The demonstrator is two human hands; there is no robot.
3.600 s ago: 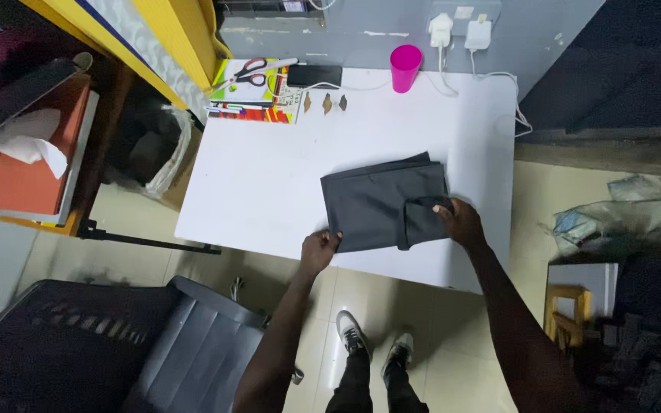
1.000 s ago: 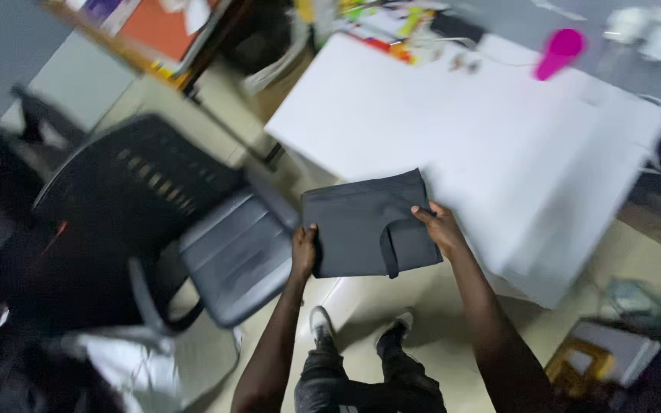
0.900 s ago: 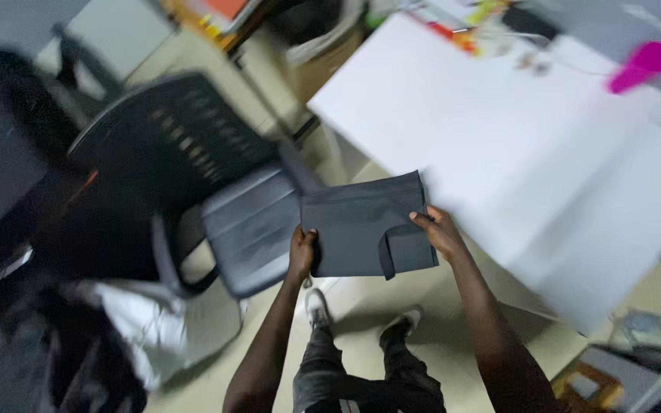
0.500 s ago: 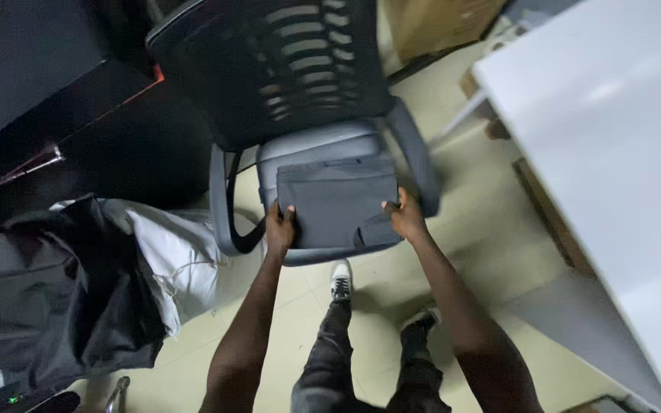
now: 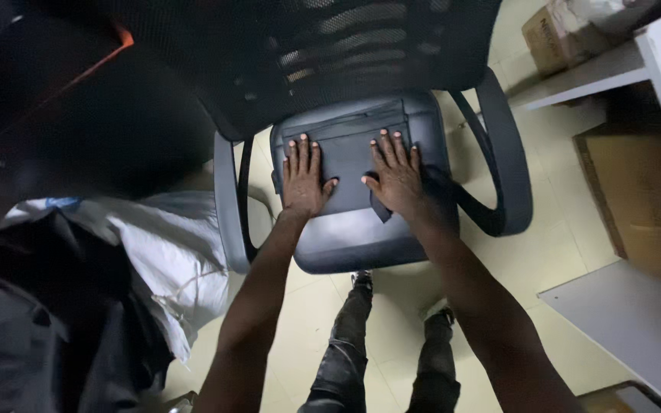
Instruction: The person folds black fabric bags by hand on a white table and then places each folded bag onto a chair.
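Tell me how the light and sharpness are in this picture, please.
Head view: dim and uneven light; the upper left is almost black, the floor is brighter. The left hand and right hand, flat on the grey cloth, look sharp. Wide-lens bending shows at the edges.

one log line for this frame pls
left hand flat on folded garment | right hand flat on it | garment on chair seat | both open

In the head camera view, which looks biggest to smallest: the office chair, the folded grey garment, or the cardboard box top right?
1. Office chair
2. Folded grey garment
3. Cardboard box, though it is cut off by the frame and farther away, so this is unsure.
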